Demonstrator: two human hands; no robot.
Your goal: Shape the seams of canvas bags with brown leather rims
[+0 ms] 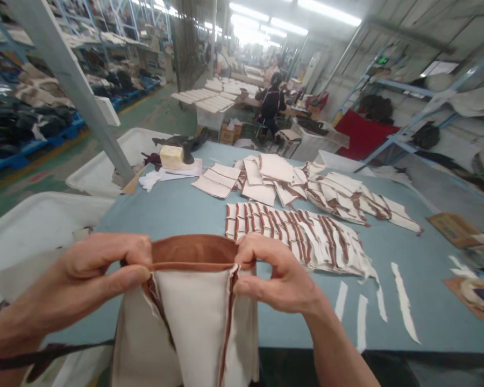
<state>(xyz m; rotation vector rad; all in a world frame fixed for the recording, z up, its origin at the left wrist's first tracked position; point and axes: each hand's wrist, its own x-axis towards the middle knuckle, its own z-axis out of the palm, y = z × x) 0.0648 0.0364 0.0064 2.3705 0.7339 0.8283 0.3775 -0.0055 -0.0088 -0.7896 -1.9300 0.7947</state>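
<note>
A sewn fabric piece, cream on its outer face with a brown lining and brown edge band, hangs upright in front of me at the near table edge. My left hand pinches its top-left corner, thumb over the brown band. Pinching the top-right corner is my right hand, fingers curled over the rim. Between the hands the opening is spread apart, showing the brown inside. Raw seams run down the cream face.
On the blue-grey table lie fanned rows of cream-and-brown cut pieces, more stacks behind, loose white strips at right. White trays stand at left beside a grey post. A seated person works farther back.
</note>
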